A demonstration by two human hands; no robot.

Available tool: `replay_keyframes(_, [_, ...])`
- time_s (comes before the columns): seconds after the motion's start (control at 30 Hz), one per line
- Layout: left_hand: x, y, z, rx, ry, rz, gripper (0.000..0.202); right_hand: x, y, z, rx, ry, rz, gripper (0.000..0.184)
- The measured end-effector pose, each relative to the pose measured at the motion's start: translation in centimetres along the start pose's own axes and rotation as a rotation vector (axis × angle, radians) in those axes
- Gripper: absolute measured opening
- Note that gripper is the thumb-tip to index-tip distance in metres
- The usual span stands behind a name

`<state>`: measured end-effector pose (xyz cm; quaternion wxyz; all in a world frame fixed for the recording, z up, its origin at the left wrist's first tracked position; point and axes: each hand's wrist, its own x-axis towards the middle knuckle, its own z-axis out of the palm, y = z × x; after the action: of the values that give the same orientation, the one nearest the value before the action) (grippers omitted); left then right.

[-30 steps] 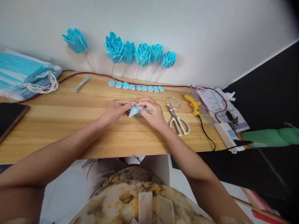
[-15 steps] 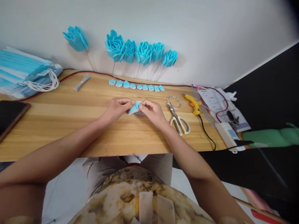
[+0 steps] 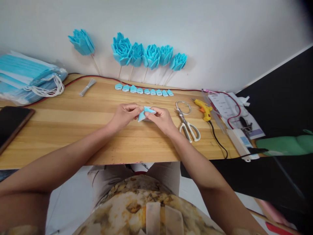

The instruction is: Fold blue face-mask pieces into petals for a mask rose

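Observation:
Between my hands, just above the table, is a small piece of light-blue fabric with folded edges, like mask material. My left hand pinches its left side between thumb and fingers. On the right side, my right hand grips it with the thumb laid over the front. Part of the piece lies hidden behind the fingers. Beyond my hands runs a row of several small folded blue petals. Scissors with white handles lie to the right of my right hand.
Blue fabric flowers on sticks lean against the wall. At the left lie bagged face masks, a bundle of ties and a phone. A yellow glue gun, a power strip and a green bottle are at the right.
The blue fabric piece has been turned and refolded: a flap now points right over my right fingers. My right thumb has shifted slightly on it. The whole view has moved a little.

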<state>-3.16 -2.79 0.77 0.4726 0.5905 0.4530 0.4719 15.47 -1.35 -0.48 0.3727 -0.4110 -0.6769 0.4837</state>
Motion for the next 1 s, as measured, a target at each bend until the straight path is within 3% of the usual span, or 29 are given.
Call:
replay_keyframes(0.3, [0.1, -0.6, 0.3, -0.148, 0.011, -0.087, 0.024, 0.0, -0.6, -0.4, 0.041, 0.203, -0.024, 0.03])
replay_keyframes(0.5, [0.1, -0.6, 0.3, -0.221, -0.005, -0.135, 0.027, 0.0, -0.7, -0.5, -0.033, 0.21, -0.014, 0.032])
replay_keyframes(0.77, [0.3, -0.7, 0.0, -0.037, -0.086, -0.088, 0.031, -0.1, -1.1, -0.1, -0.053, 0.16, -0.017, 0.034])
replay_keyframes(1.0, [0.2, -0.7, -0.1, -0.015, -0.099, -0.098, 0.034, 0.0, -0.6, -0.1, -0.03, 0.16, -0.029, 0.034])
